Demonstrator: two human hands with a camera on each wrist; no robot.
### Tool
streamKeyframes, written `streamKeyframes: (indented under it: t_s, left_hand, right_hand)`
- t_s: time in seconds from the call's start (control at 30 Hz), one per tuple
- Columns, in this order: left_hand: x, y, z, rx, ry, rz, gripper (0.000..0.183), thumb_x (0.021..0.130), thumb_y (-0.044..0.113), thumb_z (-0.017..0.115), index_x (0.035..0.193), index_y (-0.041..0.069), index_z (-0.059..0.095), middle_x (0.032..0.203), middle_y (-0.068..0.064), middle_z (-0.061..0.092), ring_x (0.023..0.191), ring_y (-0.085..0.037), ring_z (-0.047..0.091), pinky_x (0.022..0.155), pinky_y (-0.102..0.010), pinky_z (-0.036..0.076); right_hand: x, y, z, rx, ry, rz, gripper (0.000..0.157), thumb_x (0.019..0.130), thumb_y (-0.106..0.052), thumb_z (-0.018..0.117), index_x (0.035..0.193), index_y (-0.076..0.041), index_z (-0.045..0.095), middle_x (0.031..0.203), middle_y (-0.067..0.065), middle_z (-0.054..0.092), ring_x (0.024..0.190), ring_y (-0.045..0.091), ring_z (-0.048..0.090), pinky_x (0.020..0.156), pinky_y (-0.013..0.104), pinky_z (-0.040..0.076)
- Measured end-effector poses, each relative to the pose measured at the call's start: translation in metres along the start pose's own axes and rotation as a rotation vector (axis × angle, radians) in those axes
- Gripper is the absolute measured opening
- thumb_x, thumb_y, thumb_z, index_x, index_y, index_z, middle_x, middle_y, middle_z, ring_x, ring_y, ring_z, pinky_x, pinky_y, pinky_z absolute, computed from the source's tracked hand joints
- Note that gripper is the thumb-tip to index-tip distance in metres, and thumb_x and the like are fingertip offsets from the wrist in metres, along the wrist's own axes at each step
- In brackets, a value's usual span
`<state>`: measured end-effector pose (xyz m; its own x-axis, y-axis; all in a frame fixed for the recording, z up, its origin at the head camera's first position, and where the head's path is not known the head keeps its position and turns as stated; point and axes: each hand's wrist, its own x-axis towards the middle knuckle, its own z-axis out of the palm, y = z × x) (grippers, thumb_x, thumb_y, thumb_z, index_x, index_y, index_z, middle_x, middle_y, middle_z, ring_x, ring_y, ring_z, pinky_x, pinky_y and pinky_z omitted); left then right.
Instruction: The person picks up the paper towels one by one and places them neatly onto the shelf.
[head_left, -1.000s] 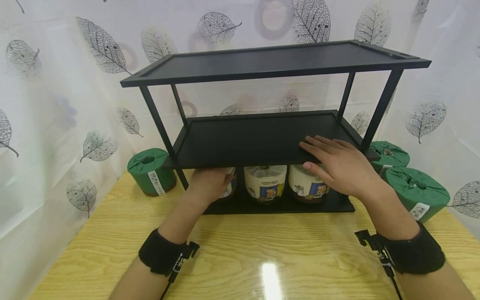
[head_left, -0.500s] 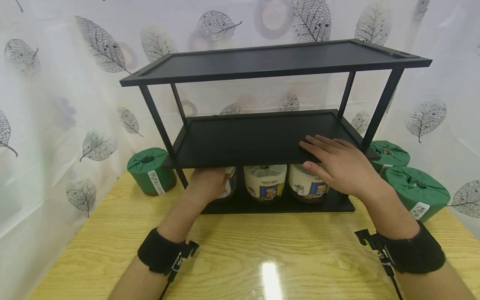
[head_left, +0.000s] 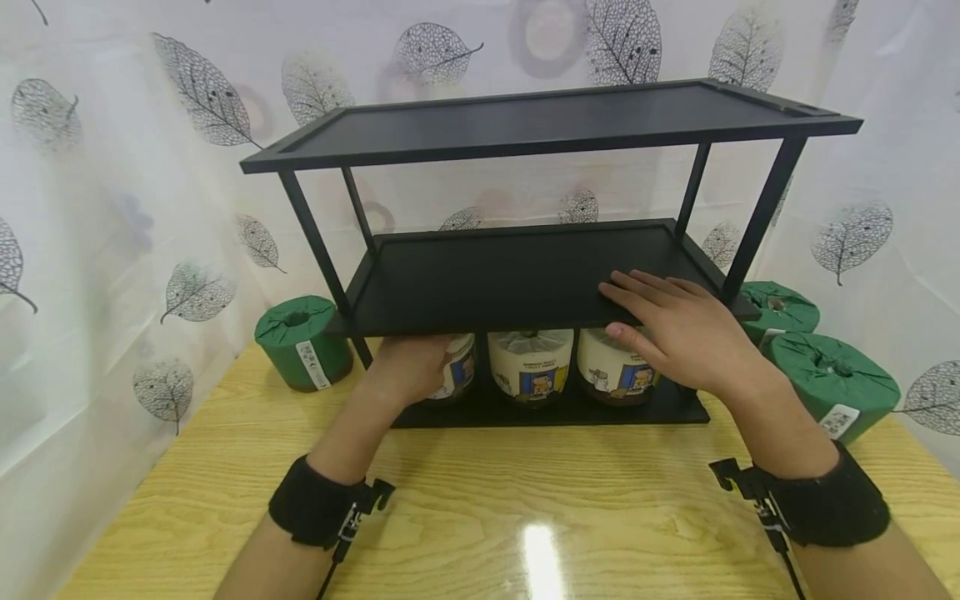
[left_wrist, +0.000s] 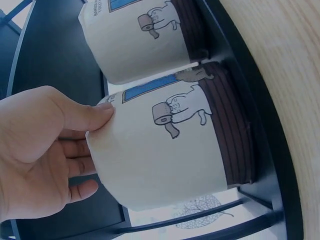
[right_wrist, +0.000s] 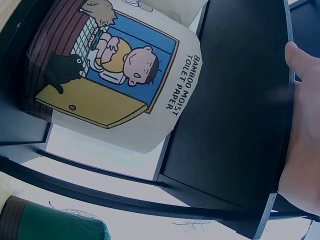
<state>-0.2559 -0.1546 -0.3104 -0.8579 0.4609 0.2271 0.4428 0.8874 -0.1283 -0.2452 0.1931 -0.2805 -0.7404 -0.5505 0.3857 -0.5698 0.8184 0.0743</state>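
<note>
A wrapped toilet roll (left_wrist: pixel 160 155) with a cartoon print stands on the rack's bottom shelf, at the left end. My left hand (head_left: pixel 405 367) reaches under the middle shelf to it. In the left wrist view the thumb (left_wrist: pixel 97 116) lies on the front of the wrapper near the top edge, with curled fingers behind that edge. Two similar toilet rolls stand beside it, the middle one (head_left: pixel 530 371) and the right one (head_left: pixel 617 371). My right hand (head_left: pixel 667 333) rests with fairly straight fingers on the front right of the middle shelf (head_left: pixel 510 275).
The black rack (head_left: pixel 555 125) has a top shelf above both hands, held by thin corner posts. A green-wrapped roll (head_left: pixel 300 342) stands left of it, and two more stand to the right, the nearer green roll (head_left: pixel 834 383) included. Behind hangs a leaf-patterned curtain (head_left: pixel 202 208).
My left hand has shifted slightly to the left, and more of the left toilet roll's printed front shows. The right hand has stayed where it was.
</note>
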Motion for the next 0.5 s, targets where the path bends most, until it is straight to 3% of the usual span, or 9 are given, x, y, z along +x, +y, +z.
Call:
streamKeyframes:
  t_s: [0.5]
  left_hand:
    - [-0.0037, -0.0082, -0.0092, -0.037, -0.120, 0.006, 0.062, 0.091, 0.005, 0.069, 0.148, 0.007, 0.046, 0.150, -0.019, 0.046, 0.125, -0.034, 0.056, 0.098, -0.046, 0.052]
  right_hand:
    - [0.0005, -0.0003, -0.0002, 0.000, 0.002, -0.002, 0.056, 0.103, -0.043, 0.051, 0.151, -0.014, 0.046, 0.156, 0.012, 0.043, 0.144, 0.035, 0.040, 0.114, 0.056, 0.034]
